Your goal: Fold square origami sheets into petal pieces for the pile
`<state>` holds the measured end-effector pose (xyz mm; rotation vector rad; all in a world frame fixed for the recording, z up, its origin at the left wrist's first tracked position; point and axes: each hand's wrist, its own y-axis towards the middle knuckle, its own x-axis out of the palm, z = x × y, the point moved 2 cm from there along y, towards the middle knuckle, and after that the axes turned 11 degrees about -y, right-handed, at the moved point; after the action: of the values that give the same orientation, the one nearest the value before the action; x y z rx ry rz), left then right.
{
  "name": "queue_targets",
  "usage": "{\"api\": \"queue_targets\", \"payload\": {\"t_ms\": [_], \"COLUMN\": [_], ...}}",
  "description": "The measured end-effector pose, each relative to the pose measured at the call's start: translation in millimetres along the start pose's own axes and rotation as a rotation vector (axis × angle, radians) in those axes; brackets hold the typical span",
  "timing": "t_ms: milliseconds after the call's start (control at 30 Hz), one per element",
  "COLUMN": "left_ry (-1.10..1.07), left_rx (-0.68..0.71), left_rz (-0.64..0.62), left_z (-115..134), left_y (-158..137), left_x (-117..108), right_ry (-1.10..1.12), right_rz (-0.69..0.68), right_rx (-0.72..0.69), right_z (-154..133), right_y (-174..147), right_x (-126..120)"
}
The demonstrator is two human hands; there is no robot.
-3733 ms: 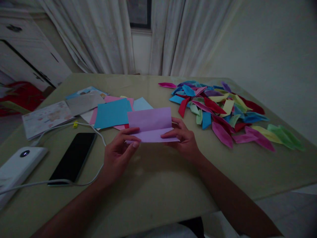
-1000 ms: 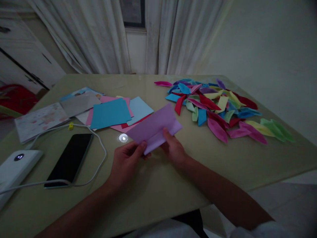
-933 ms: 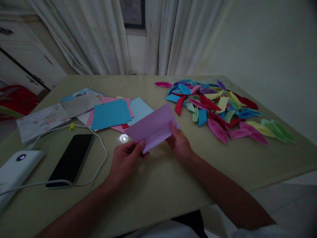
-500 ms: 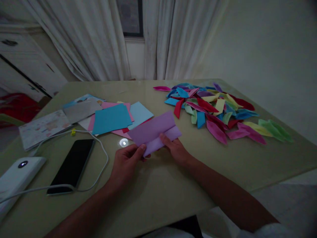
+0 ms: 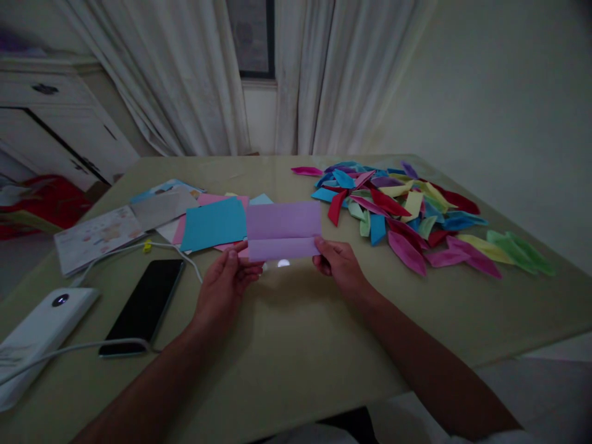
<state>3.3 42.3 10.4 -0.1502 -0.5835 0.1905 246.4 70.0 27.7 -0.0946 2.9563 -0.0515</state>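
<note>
A sheet of purple paper (image 5: 284, 220) is held up level over the table, with a straight crease running across its lower part. My right hand (image 5: 340, 262) pinches its lower right corner, thumb in front and the other fingers curled behind. At the lower left corner is my left hand (image 5: 226, 277), its fingers reaching to and partly behind the paper's edge, the thumb just beside it. Behind the paper and to its left lies a blue square sheet (image 5: 215, 223) on pink and other coloured sheets.
A heap of folded coloured paper pieces (image 5: 388, 200) covers the table's back right. At left lie a black phone (image 5: 143, 305), a white power bank (image 5: 49, 333), a white cable (image 5: 83, 346) and a patterned flat packet (image 5: 99, 237). Curtains (image 5: 185, 80) hang beyond the table (image 5: 287, 370).
The purple paper has turned from a slant to level and now faces me squarely. My left hand has shifted to its left edge, and my right hand to its right corner. The view has shifted slightly.
</note>
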Motion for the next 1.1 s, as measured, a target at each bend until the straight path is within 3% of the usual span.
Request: {"api": "queue_targets", "payload": {"t_ms": [100,167,200,300,400,533,633,700,900,1100], "left_ry": [0.089,0.19,0.223,0.302,0.189,-0.08,-0.076,-0.066,-0.12,-0.041], "left_rx": [-0.035,-0.108,-0.144,-0.19,-0.103,0.132,0.237,0.159,-0.198,-0.376], "left_rz": [-0.233,-0.412,-0.439,-0.238,-0.014,0.044,0.086,0.046,-0.062,-0.096], "left_z": [-9.9,-18.3,-22.0,-27.0,-19.2,6.8,21.4,21.4,9.3,1.4], "left_y": [-13.1,-26.3,-31.9,-37.7,-26.5,1.0,12.5,11.8,-8.6,-14.2], "left_x": [13.1,21.8,23.9,19.8,9.4,-1.3,-4.5,-1.0,13.7,3.3], "right_ry": [0.027,-0.019,-0.048,-0.127,-0.185,-0.164,-0.169,-0.175,-0.261,-0.201], "right_rz": [0.027,-0.035,-0.081,-0.198,-0.172,-0.008,0.076,0.016,-0.338,-0.278], "right_rx": [-0.003,-0.047,-0.075,-0.129,-0.163,-0.156,-0.148,-0.152,-0.105,-0.149], "right_z": [0.9,0.2,-0.5,-2.2,-3.0,-3.0,-3.9,-4.6,-2.9,-5.5], "right_y": [-10.5,-21.6,-27.4,-38.2,-31.6,-7.0,6.0,8.6,2.6,5.3], "right_x": [15.9,29.1,35.1,44.0,34.2,3.6,-14.4,-18.2,-14.0,-13.7]}}
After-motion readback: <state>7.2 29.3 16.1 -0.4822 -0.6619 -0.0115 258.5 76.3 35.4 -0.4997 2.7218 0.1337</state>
